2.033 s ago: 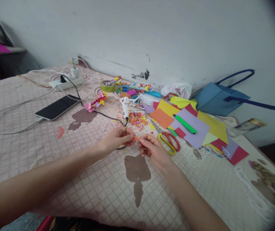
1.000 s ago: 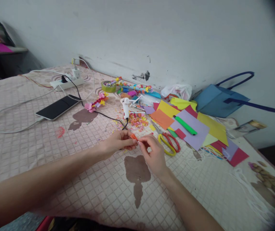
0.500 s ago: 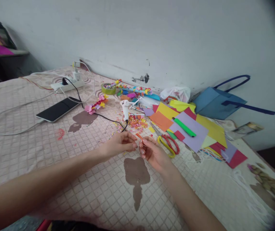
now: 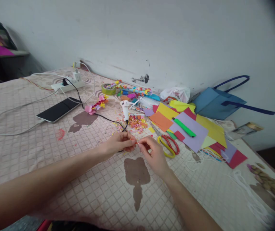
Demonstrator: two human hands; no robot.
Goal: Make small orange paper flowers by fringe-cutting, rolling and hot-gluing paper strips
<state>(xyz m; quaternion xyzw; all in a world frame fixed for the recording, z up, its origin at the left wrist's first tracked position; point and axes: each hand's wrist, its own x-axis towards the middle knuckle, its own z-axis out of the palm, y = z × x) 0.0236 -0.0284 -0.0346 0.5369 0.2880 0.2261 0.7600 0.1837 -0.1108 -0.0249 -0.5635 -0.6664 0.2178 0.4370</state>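
Between the fingertips of both hands is a small orange paper strip [image 4: 136, 143], mostly hidden by the fingers. My left hand [image 4: 121, 142] pinches its left end, and my right hand [image 4: 153, 153] pinches it from the right, thumb and forefinger together. Just beyond them stands a white glue gun [image 4: 125, 110] with a black cord. Behind the hands lie many tiny coloured paper scraps [image 4: 137, 123]. To the right of my right hand rest scissors [image 4: 169, 146] with yellow and red handles.
Coloured paper sheets [image 4: 190, 128] spread on the right, with a green cutter-like tool [image 4: 184, 127] on top. A blue bag [image 4: 218, 102] leans by the wall. Left are a phone [image 4: 57, 109], a power strip [image 4: 67, 85], and a flower-decorated stick [image 4: 96, 105]. Green tape [image 4: 108, 89] sits behind.
My right hand has turned, its fingertips coming up against those of my left hand. The orange strip, which stuck up from the right fingers, is now mostly covered between both hands.
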